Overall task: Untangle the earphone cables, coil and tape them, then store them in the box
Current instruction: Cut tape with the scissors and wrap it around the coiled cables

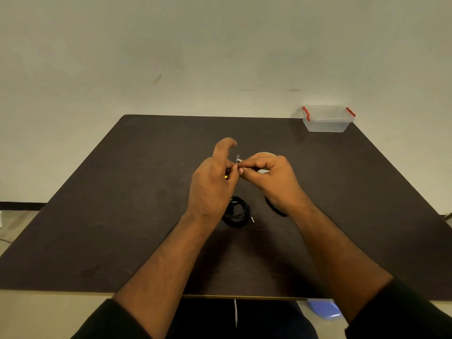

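A person seated at a dark table (122,216) works a small strip of clear tape (238,158) between both hands, raised above the middle of the tabletop. The left hand (211,184) has its thumb and a finger meeting at the strip, while its index finger lifts up and curls away from the rest; a small yellow spot shows at its palm side, too small to identify. The right hand (270,176) has its fingers (247,167) curled inward, pinching the same strip from the other side, so the two hands touch at their fingertips. A tape roll (264,154) sits on the table just behind the right hand, mostly hidden by it.

Below the hands, a black coiled cable (238,212) lies on the table near the left wrist, its metal plug pointing toward the near edge. A second black cable (275,207) lies just beside the right wrist and is largely covered by it.

A clear plastic box (326,118) with red latches and its lid on stands at the far right corner of the table, well apart from the hands and the cables.
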